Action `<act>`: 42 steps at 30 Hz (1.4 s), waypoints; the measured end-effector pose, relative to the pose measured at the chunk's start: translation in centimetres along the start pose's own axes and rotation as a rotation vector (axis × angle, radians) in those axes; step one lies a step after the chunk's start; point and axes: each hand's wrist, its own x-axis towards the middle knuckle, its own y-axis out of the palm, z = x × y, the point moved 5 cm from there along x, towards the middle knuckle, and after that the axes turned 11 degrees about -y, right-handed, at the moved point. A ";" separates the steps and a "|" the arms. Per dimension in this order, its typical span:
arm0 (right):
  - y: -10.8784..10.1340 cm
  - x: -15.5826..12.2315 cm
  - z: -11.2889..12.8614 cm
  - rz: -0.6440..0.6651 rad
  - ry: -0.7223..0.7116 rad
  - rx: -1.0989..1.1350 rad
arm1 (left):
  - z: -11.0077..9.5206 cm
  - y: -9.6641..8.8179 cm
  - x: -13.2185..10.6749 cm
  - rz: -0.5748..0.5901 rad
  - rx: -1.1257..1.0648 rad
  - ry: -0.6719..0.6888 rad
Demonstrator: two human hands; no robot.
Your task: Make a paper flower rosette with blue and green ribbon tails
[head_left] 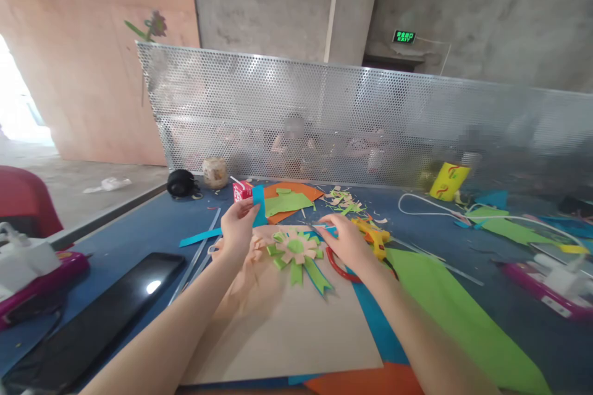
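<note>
My left hand (237, 225) pinches an upright strip of blue paper (259, 205) between thumb and fingertips. My right hand (346, 239) is closed at the far edge of a beige sheet (296, 333), its fingertips together on something thin that I cannot make out. Beside and partly under that hand are red-handled scissors (338, 266); their blades are blurred. Between my hands a paper rosette (296, 247) with beige and green petals and green tails lies on the sheet. More beige petal shapes (254, 253) lie by my left wrist, and another blue strip (199, 238) is further left.
A yellow glue gun (376, 237) and a large green sheet (454, 315) lie to the right. Paper scraps (343, 200) are scattered near the perforated metal screen (278, 105). A black phone (106, 315) lies left. A red drink carton (242, 190) and a yellow roll (448, 181) stand behind.
</note>
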 end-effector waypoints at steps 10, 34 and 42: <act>-0.3 -1.1 -2.0 0.344 0.222 -0.572 | -0.1 1.3 -1.2 0.111 -0.045 -0.052; -2.7 -0.1 -0.7 0.154 0.070 -0.327 | -1.4 2.3 -1.9 0.276 0.188 0.197; -1.8 -0.5 -0.1 0.234 0.067 -0.273 | -1.7 2.8 -2.8 0.355 0.264 0.206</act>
